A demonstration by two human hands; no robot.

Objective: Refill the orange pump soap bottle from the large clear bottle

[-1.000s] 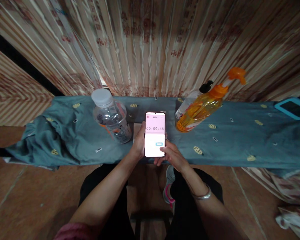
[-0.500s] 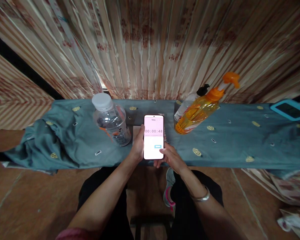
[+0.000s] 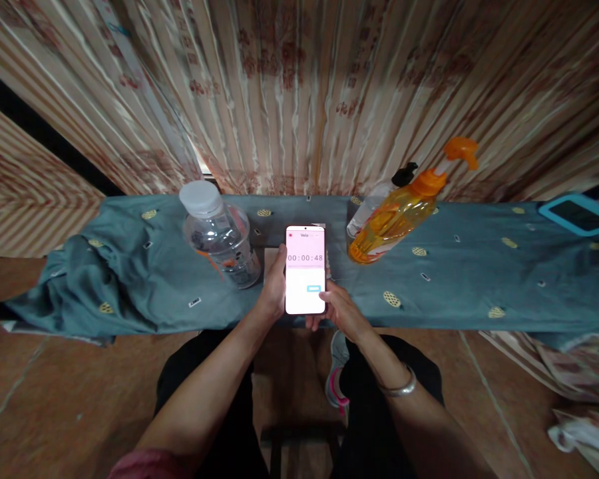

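Note:
A lit smartphone (image 3: 305, 273) is held upright in front of me, its screen showing a timer at 00:00:48 and a small blue button. My left hand (image 3: 274, 289) grips its left edge, thumb along the side and the other fingers hidden behind. At the lower right corner is my right hand (image 3: 342, 306), its thumb tip on the screen's edge just below the button. Its other fingers curl under and behind the phone, partly hidden. Behind the phone, a flat pale object (image 3: 269, 255) shows in part on the cloth.
A narrow table wears a green cloth (image 3: 459, 286). To the left stands a clear plastic bottle (image 3: 224, 239) with a white cap. On the right are an orange pump bottle (image 3: 394, 223), a clear black-topped bottle (image 3: 372, 206) and a blue-framed device (image 3: 582, 214). A curtain (image 3: 289, 100) hangs behind.
The view has shifted slightly, so things sit a little higher. On the screen a red dot now shows at top left, and the blue button looks like an outline. Both hands keep their hold.

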